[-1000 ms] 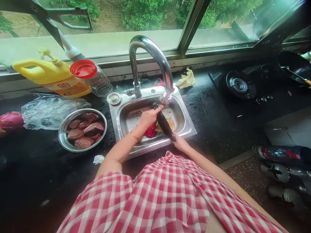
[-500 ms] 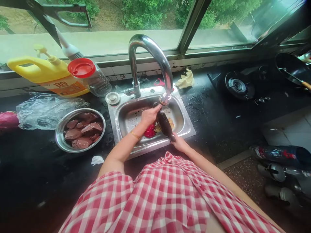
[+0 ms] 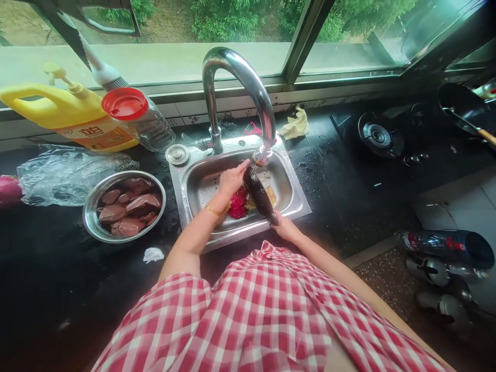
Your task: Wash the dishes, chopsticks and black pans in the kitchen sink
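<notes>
A long, dark, flat thing that looks like a kitchen knife [image 3: 259,195] slants over the sink [image 3: 182,206], its far end beneath the faucet [image 3: 263,108]. Water runs onto that end. My right hand [image 3: 284,227] is closed round its narrow near end, which looks like a handle. Beside its far left edge is my left hand [image 3: 231,180], fingers stretched toward the faucet outlet; the fingertips seem to touch the dark thing. Red pieces [image 3: 237,202] and yellowish scraps [image 3: 271,196] lie in the basin below, partly hidden by my left hand and the dark thing.
A metal bowl [image 3: 86,217] of brownish-red meat pieces stands left of the sink. Behind it are a plastic bag [image 3: 58,175], a yellow jug [image 3: 58,111] and a red-lidded jar [image 3: 153,129]. A cloth [image 3: 295,124] and gas burner [image 3: 375,135] lie to the right.
My left hand has shifted slightly left and its fingers have slid off the top of the dark thing to its edge. My right hand keeps its hold. The view has shifted a little.
</notes>
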A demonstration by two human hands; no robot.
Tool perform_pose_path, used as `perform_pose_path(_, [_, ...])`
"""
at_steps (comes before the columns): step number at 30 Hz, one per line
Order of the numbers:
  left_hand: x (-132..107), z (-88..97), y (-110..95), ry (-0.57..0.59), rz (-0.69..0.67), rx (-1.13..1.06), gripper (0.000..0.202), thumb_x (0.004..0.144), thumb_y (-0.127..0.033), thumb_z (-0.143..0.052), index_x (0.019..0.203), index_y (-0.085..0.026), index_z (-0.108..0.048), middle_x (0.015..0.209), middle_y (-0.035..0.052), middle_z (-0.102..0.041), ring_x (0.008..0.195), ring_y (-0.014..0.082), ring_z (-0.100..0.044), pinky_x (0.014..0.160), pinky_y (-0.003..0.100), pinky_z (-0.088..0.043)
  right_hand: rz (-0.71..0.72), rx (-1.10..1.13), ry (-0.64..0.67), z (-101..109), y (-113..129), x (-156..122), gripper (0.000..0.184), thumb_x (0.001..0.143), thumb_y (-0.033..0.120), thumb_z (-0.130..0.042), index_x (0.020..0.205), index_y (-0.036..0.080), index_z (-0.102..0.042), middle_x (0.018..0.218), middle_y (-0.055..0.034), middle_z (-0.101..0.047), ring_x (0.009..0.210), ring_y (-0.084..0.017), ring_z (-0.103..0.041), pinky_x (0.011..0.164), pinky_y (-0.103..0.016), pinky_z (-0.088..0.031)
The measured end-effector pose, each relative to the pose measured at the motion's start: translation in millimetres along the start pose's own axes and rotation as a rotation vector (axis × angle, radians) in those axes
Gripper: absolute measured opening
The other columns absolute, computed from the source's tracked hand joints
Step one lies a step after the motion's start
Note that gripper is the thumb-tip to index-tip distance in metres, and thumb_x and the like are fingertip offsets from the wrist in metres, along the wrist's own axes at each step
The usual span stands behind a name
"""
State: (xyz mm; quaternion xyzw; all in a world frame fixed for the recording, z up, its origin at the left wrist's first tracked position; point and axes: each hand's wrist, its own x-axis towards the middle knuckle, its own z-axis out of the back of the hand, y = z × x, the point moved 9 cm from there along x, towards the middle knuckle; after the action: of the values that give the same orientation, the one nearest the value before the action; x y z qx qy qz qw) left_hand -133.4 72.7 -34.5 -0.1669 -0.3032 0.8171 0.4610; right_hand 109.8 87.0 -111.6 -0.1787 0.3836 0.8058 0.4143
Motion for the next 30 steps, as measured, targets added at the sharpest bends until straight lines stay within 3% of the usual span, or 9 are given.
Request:
perform_pose_path(4, [-12, -14.1, -31, 0.109, -0.194, -0.029, 0.037, 0.092, -0.030, -0.049, 0.127, -0.031, -0.061, 0.085, 0.0054, -0.071, 0.074, 0.0166, -0.062, 0.065, 0.023, -0.039, -0.009, 0.028, -0.011, 0, 0, 2, 0.061, 0.082, 0.017, -0.062, 0.138, 0.019, -0.038, 0.113, -0.0119, -0.066, 0.107, -0.025, -0.061, 0.090, -0.033, -0.043])
perform_pose_path(8, [13, -3.5, -12, -0.037, -0.027, 0.067, 0.037, 0.095, -0.032, -0.043, 0.125, -0.025, -0.063, 0.080, 0.0083, -0.069, 0.076, 0.0184, -0.062, 0.064, 0.023, -0.038, 0.002, 0.097, -0.007, 2, -2, 4, 0.060, 0.080, 0.016, -0.064, 0.135, 0.021, -0.042, 0.108, -0.0090, -0.067, 0.102, -0.023, -0.061, 0.089, -0.033, -0.044])
perform_pose_path(10, [19, -8.9, -9, -0.066, -0.014, 0.065, 0.038, 0.096, -0.033, -0.039, 0.125, -0.025, -0.062, 0.082, 0.0087, -0.069, 0.077, 0.0185, -0.061, 0.065, 0.023, -0.039, -0.024, 0.194, 0.027, 1, -4, 3, 0.061, 0.079, 0.017, -0.065, 0.135, 0.022, -0.041, 0.093, -0.0054, -0.067, 0.083, -0.020, -0.064, 0.077, -0.032, -0.049])
perform_pose_path(13, [-2, -42.8, -26, 0.021, -0.157, 0.000, 0.040, 0.096, -0.032, -0.038, 0.130, -0.028, -0.058, 0.084, 0.0069, -0.068, 0.075, 0.0160, -0.060, 0.065, 0.022, -0.040, -0.143, 0.457, 0.115, -5, -12, -1, 0.071, 0.080, 0.022, -0.063, 0.142, 0.021, -0.029, 0.063, 0.0046, -0.054, 0.047, -0.012, -0.049, 0.050, -0.026, -0.046])
perform_pose_path(18, [-54, -98.1, -29, 0.263, -0.340, -0.044, 0.040, 0.093, -0.029, -0.042, 0.130, -0.029, -0.058, 0.076, 0.0037, -0.065, 0.068, 0.0139, -0.059, 0.065, 0.020, -0.041, -0.193, 0.789, 0.217, -17, -9, -5, 0.084, 0.083, 0.019, -0.056, 0.149, 0.016, -0.003, 0.049, 0.0131, -0.037, 0.037, -0.009, -0.034, 0.036, -0.019, -0.036])
perform_pose_path(20, [-44, -99.2, -15, 0.267, -0.307, 0.000, 0.040, 0.094, -0.029, -0.042, 0.131, -0.030, -0.056, 0.079, 0.0044, -0.066, 0.070, 0.0142, -0.061, 0.066, 0.021, -0.041, -0.189, 0.828, 0.242, -20, -8, -4, 0.088, 0.083, 0.020, -0.058, 0.149, 0.017, -0.001, 0.049, 0.0136, -0.037, 0.037, -0.008, -0.034, 0.036, -0.018, -0.036])
perform_pose_path(24, [7, -81.9, 11, 0.149, -0.051, 0.100, 0.042, 0.096, -0.035, -0.038, 0.134, -0.021, -0.051, 0.092, 0.0106, -0.069, 0.079, 0.0183, -0.065, 0.069, 0.024, -0.042, -0.204, 0.857, 0.279, -27, -9, -2, 0.090, 0.078, 0.024, -0.065, 0.148, 0.022, -0.007, 0.050, 0.0138, -0.039, 0.036, -0.007, -0.034, 0.036, -0.017, -0.035])
perform_pose_path(27, [20, -82.0, 2, 0.145, 0.027, 0.134, 0.038, 0.097, -0.035, -0.036, 0.121, -0.013, -0.056, 0.094, 0.0145, -0.067, 0.082, 0.0212, -0.065, 0.069, 0.026, -0.042, -0.202, 0.873, 0.294, -28, -11, -1, 0.086, 0.078, 0.024, -0.066, 0.146, 0.022, -0.012, 0.050, 0.0138, -0.039, 0.036, -0.007, -0.034, 0.036, -0.017, -0.036])
perform_pose_path(30, [1, -89.7, -27, 0.207, -0.151, 0.155, 0.034, 0.097, -0.035, -0.034, 0.106, -0.014, -0.058, 0.096, 0.0140, -0.065, 0.081, 0.0207, -0.063, 0.068, 0.027, -0.042, -0.174, 0.929, 0.317, -27, -8, -3, 0.080, 0.078, 0.026, -0.066, 0.141, 0.024, -0.017, 0.052, 0.0136, -0.042, 0.037, -0.005, -0.033, 0.037, -0.016, -0.036])
